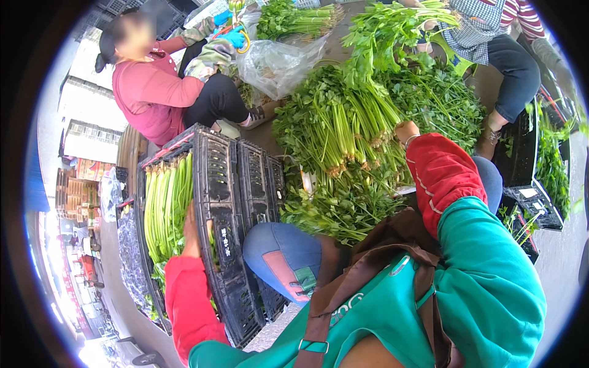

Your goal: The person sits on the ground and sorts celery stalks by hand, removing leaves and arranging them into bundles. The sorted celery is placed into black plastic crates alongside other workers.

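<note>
My left hand (191, 232) reaches inside a black plastic crate (218, 221) at my left, against the leafy part of a row of celery (168, 207) packed there. The crate's side wall partly covers it, so its grip does not show. In front of me a large pile of celery bunches (345, 124) lies with stalks and root ends towards me. My right hand (407, 132), in a red oversleeve, is at the right edge of these stalks with its fingers curled. Whether a stalk is inside them is not visible. Loose celery leaves (340, 207) spread below the bunches, close to my knees.
A co-worker with blue gloves (235, 37) sits at upper left beside a clear plastic bag (276, 64). Another person, in a checked apron (474, 32), sits at upper right near a raised celery bunch (395, 32). More black crates (529, 202) with greens stand at my right.
</note>
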`<act>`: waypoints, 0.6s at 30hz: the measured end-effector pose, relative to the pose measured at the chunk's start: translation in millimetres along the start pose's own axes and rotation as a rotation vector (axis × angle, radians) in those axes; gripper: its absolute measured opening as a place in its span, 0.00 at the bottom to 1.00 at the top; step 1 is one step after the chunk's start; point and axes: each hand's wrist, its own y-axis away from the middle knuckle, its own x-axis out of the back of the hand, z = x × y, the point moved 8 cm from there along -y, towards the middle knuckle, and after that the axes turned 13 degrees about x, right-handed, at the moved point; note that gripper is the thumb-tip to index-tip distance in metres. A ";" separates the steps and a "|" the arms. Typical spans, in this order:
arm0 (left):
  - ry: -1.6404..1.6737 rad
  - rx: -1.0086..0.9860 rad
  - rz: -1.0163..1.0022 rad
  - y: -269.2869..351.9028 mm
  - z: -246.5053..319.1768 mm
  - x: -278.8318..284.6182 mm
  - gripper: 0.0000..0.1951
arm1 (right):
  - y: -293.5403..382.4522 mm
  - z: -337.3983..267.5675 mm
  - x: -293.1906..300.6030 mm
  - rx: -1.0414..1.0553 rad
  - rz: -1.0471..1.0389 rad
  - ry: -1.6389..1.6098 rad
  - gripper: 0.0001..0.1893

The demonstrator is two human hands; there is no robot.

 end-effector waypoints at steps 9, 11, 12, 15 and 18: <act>-0.355 0.027 0.184 50.1 -60.0 -61.2 0.28 | -41.3 10.6 6.6 -0.052 -0.014 0.132 0.20; -0.291 0.024 0.154 55.5 -35.8 -47.3 0.28 | -41.8 29.1 -21.3 0.023 -0.216 0.135 0.17; -0.285 0.013 0.155 54.4 -20.5 -36.3 0.28 | -50.2 27.5 -35.3 0.100 -0.321 0.121 0.16; -0.310 0.079 0.108 76.4 -7.3 -28.1 0.29 | -18.8 -25.0 -47.4 0.182 -0.306 0.068 0.20; -0.287 0.048 0.056 57.2 17.9 -25.0 0.29 | -30.8 -21.0 -27.1 0.012 -0.177 0.220 0.21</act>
